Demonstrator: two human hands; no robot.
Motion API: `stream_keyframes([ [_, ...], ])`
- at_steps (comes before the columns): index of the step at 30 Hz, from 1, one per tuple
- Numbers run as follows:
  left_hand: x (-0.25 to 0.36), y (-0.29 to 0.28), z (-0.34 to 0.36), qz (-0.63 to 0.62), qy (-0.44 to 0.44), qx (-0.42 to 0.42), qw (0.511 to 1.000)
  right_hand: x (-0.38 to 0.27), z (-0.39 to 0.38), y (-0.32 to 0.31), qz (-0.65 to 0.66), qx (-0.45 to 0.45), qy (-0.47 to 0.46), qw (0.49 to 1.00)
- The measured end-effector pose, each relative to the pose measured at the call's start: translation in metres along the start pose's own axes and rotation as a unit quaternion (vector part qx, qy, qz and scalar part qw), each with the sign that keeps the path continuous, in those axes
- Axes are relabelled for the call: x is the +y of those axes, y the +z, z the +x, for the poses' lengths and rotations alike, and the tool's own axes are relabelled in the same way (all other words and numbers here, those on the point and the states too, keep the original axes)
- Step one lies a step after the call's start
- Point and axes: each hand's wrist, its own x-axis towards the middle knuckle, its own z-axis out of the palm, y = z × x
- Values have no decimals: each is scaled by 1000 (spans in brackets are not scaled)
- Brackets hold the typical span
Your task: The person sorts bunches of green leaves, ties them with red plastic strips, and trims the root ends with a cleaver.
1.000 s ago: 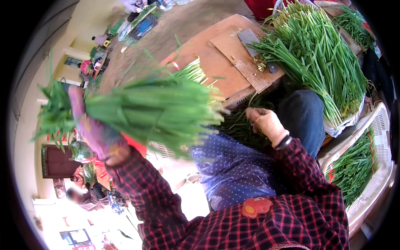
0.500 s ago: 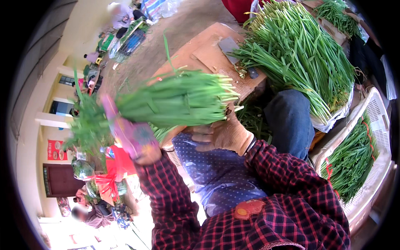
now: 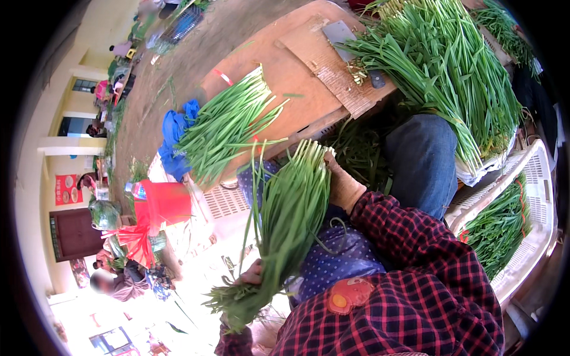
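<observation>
Now my left hand [image 3: 252, 273] clasps the green bunch [image 3: 297, 204]. My right hand [image 3: 344, 183] hides its grip behind stems [image 3: 311, 151] best kept even.

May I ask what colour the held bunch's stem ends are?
The stem ends are pale whitish-green, in the head view.

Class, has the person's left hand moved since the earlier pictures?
Yes: judged against the brown tabletop, the left hand has moved rightward and down the picture.
</observation>
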Motion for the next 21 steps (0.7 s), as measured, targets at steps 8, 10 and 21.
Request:
stream_keyframes([
  [8, 16, -163, 24, 479, -41, 106, 871, 5, 2, 0, -597, 91, -157, 781],
  [10, 46, -118, 106, 217, -9, 239, 946, 14, -3, 8, -685, 90, -212, 691],
  [21, -4, 72, 251, 448, -11, 10, 894, 36, 11, 12, -688, 69, -222, 688],
])
